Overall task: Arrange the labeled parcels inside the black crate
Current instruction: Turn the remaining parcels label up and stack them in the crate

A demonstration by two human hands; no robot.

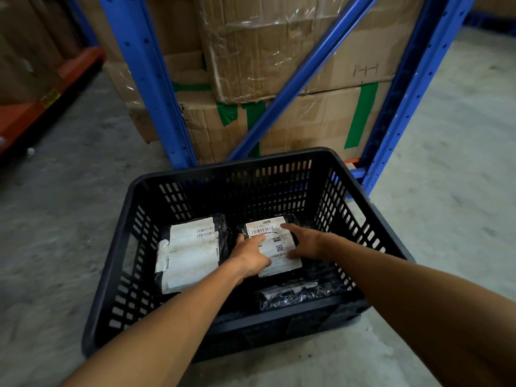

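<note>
A black slotted crate [117, 263] stands on the concrete floor in front of me. Inside it lie three black-wrapped parcels. One with a large white label [192, 252] lies flat at the left. A second labeled parcel [275, 248] lies at the centre right, with barcodes and a QR code facing up. My left hand [250, 254] rests on its left edge and my right hand [303, 241] grips its right edge, fingers spread over the label. A third parcel [296, 296] lies at the near right, its label mostly hidden.
A blue steel rack [150, 88] with a diagonal brace stands right behind the crate, stacked with taped cardboard boxes [279, 51]. An orange shelf beam [42, 99] runs at the left. Bare concrete floor lies on both sides of the crate.
</note>
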